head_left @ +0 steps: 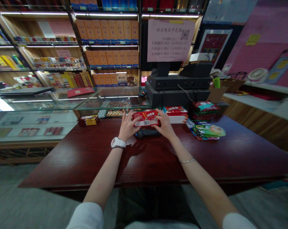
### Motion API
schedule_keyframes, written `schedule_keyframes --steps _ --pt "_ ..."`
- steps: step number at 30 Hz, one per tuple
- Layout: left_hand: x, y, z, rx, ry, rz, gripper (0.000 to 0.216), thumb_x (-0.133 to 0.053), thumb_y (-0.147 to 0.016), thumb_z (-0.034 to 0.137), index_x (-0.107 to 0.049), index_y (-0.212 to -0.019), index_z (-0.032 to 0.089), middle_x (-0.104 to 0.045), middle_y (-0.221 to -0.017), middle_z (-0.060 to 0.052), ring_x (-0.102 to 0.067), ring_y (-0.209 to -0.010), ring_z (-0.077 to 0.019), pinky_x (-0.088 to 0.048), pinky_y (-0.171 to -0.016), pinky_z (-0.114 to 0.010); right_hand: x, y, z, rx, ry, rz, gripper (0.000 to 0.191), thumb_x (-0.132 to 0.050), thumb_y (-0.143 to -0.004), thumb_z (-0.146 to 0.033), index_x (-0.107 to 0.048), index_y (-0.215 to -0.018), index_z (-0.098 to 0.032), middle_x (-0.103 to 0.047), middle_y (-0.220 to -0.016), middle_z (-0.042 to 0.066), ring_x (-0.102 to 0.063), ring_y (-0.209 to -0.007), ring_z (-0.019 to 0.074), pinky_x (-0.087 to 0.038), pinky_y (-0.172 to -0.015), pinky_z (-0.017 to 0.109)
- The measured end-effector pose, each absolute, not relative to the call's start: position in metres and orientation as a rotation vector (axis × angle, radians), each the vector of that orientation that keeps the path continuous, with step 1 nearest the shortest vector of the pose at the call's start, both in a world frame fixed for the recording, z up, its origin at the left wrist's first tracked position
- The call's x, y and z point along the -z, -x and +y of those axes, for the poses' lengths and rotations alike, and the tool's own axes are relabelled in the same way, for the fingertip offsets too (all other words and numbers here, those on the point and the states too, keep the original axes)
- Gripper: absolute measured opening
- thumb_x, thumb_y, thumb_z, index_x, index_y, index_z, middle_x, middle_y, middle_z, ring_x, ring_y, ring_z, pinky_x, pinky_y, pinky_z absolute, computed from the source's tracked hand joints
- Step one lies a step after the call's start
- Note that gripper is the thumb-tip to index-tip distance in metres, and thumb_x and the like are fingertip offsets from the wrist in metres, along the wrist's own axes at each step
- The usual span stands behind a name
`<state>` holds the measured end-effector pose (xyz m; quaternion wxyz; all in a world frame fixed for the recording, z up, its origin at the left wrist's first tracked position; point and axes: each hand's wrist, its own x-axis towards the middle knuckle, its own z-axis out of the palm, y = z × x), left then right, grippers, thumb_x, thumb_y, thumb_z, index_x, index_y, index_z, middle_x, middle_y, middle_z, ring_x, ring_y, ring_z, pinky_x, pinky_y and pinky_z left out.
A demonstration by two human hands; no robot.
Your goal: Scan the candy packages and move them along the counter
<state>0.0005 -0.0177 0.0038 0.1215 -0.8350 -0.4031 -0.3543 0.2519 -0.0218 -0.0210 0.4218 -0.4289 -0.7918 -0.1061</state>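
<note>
Between my two hands a red snack box (146, 117) is held up by its ends, its barcode side facing me. The fingers of my left hand (128, 126) close on its left end; a white watch sits on that wrist. At the right end, my right hand (166, 126) grips the box with thumb and fingers. A black barcode scanner (147, 133) lies on the dark red table (153, 162) just below the box. Right behind my right hand stands a stack of red and white boxes (176, 115).
Green packets (208, 131) and a pile of red packets (204, 110) lie at the right. Small yellow and dark packs (88, 120) sit at the left edge. A glass display case (106, 98) and a black monitor unit (177, 86) border the table's back.
</note>
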Motion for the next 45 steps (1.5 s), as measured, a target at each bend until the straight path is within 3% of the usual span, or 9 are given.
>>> schedule_keyframes --steps 8,16,31,39,45 --pt "0.002 0.006 -0.012 1.026 2.366 -1.155 0.040 -0.069 -0.085 0.031 -0.068 -0.125 0.031 -0.050 -0.147 -0.010 -0.044 -0.141 -0.0298 -0.016 -0.124 -0.059 0.018 -0.251 -0.025 0.213 1.001 -1.908 0.046 -0.066 -0.088 -0.034 -0.049 -0.130 -0.025 -0.036 -0.159 0.013 -0.028 -0.150 0.0296 -0.031 -0.118 0.059" --pt "0.009 0.016 -0.005 1.036 2.327 -1.225 0.035 -0.070 -0.084 0.035 -0.071 -0.118 0.029 -0.051 -0.148 -0.011 -0.049 -0.138 -0.0292 -0.015 -0.125 -0.059 0.026 -0.248 -0.024 -0.033 0.981 -2.069 0.050 -0.065 -0.090 -0.038 -0.051 -0.135 -0.023 -0.054 -0.145 0.014 -0.050 -0.137 0.0274 -0.041 -0.115 0.053" --pt "0.018 0.026 0.005 1.137 2.290 -1.327 0.034 -0.071 -0.082 0.036 -0.073 -0.116 0.031 -0.051 -0.147 -0.009 -0.046 -0.138 -0.0309 -0.020 -0.123 -0.060 0.045 -0.233 -0.025 -0.301 1.051 -2.378 0.059 -0.075 -0.082 -0.033 -0.055 -0.137 -0.022 -0.065 -0.134 0.012 -0.063 -0.123 0.0270 -0.049 -0.106 0.046" --pt "0.019 0.027 0.005 1.146 2.256 -1.346 0.034 -0.070 -0.083 0.038 -0.072 -0.117 0.033 -0.051 -0.147 -0.007 -0.046 -0.138 -0.0302 -0.022 -0.122 -0.060 0.059 -0.223 -0.025 -0.081 1.175 -2.469 0.071 -0.070 -0.087 -0.038 -0.041 -0.150 -0.023 -0.055 -0.146 0.015 -0.055 -0.132 0.0301 -0.046 -0.106 0.049" --pt "0.021 0.027 0.004 1.169 2.231 -1.400 0.033 -0.069 -0.084 0.040 -0.073 -0.115 0.031 -0.051 -0.146 -0.009 -0.045 -0.138 -0.0299 -0.022 -0.122 -0.058 0.060 -0.212 -0.031 0.170 1.357 -2.503 0.065 -0.061 -0.094 -0.032 -0.036 -0.153 -0.021 -0.067 -0.121 0.013 -0.066 -0.106 0.0291 -0.052 -0.088 0.041"
